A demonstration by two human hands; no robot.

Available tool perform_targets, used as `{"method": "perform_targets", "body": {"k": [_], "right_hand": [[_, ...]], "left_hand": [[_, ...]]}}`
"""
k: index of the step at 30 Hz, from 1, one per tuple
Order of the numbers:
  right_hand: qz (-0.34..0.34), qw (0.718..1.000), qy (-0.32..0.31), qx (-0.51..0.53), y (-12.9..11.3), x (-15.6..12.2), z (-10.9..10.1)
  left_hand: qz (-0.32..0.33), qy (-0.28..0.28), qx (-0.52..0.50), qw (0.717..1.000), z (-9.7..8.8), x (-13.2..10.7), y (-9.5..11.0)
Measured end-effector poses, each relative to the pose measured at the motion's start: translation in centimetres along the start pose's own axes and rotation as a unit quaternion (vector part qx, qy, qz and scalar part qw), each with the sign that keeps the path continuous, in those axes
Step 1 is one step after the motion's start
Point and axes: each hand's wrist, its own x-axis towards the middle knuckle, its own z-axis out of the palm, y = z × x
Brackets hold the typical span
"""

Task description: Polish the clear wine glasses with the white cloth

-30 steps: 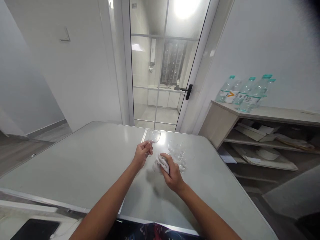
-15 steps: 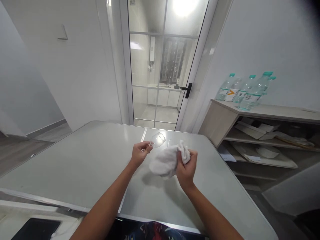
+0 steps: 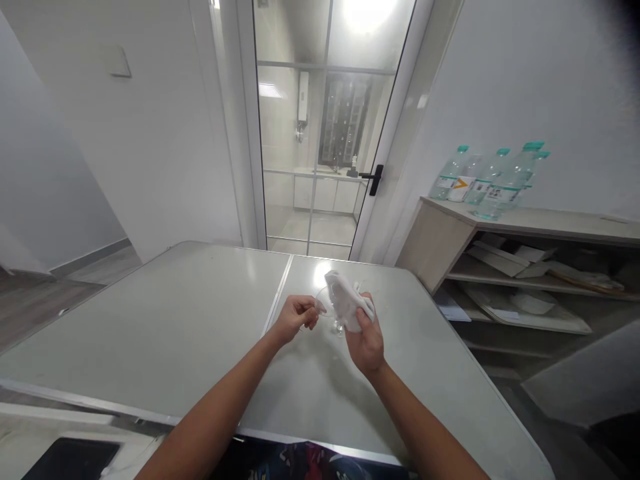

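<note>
Near the middle of the table, my left hand (image 3: pixel 296 317) is closed in a pinch on a clear stemmed glass (image 3: pixel 323 301). The glass is see-through and points to the right, so its outline is faint. My right hand (image 3: pixel 366 339) is closed around a white cloth (image 3: pixel 343 300). The cloth is raised against the right side of the glass and covers part of it; I cannot tell whether it touches the bowl. Just below the cloth shows a small clear, shiny thing (image 3: pixel 339 328), too blurred to make out.
The pale table (image 3: pixel 200 320) has a metal edge and a seam across it. Beyond it stands a glass-paned door (image 3: pixel 310 200) with a black handle (image 3: pixel 373 179). On the right, several plastic bottles (image 3: pixel 500 187) top a wooden shelf (image 3: pixel 445 233) holding papers. A black flat object (image 3: pixel 73 460) lies lower left.
My right hand has brought the cloth upward and turned it beside the glass. My left hand has moved slightly right and down with the glass, which the cloth now partly hides.
</note>
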Motion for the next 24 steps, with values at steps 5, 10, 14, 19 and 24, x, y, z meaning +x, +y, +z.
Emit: {"method": "perform_targets", "body": {"k": [5, 10, 14, 19, 24], "right_hand": [[0.11, 0.986, -0.027, 0.122, -0.1, 0.8, 0.4], [0.062, 0.998, -0.003, 0.012, 1.2, 0.2, 0.3], [-0.047, 0.986, -0.066, -0.144, 1.2, -0.9, 1.1], [-0.05, 0.977, -0.104, -0.179, 0.8, -0.6, 1.5], [0.033, 0.98, -0.142, -0.137, 1.5, 0.2, 1.1]], "left_hand": [[-0.125, -0.052, -0.136, 0.981, 0.5, 0.2, 0.0], [-0.1, 0.039, -0.129, 0.986, 1.7, 0.5, 0.2], [-0.047, 0.058, -0.079, 0.994, 2.8, 0.6, -0.3], [0.05, 0.061, 0.081, 0.994, 2.9, 0.7, -0.8], [0.087, 0.091, 0.187, 0.974, 2.1, 0.7, -0.3]]}}
